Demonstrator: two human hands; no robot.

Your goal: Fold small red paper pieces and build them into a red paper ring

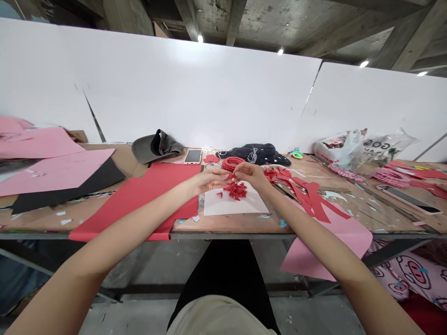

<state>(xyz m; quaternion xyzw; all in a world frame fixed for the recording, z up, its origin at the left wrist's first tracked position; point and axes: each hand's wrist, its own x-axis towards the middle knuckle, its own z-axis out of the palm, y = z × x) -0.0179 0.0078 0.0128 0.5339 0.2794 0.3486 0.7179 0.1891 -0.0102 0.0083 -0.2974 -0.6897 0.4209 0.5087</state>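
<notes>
Red paper piece [231, 176] up between the fingertips of both hands, just above a white sheet; small, bright red, mostly covered by the fingers, so cannot tell its exact fold. Left hand [210, 179] with thumb and fingers drawn together on one side of it, right hand [248, 173] pinching from the other, with little gap in either grip. Beneath, on the white sheet [218, 208], a loose heap of folded red pieces [236, 191], pointed and angular, with a stray one to its left. Close behind the fingers, a red braided ring [233, 162].

All around, a worn wooden tabletop [223, 225] flecked with paper scraps, backed by white panels [209, 93] under a concrete ceiling [261, 23] with small lights. To the left, a large red sheet [164, 177], a grey cap [167, 146] and a phone [193, 156]; to the right, red paper strips [316, 204] over a pink sheet [349, 238].

Along the front edge, red sheet slightly overhanging, pink sheet draped well past it; bare wood between white sheet and edge, open white paper on the heap's near side, free air above the hands
</notes>
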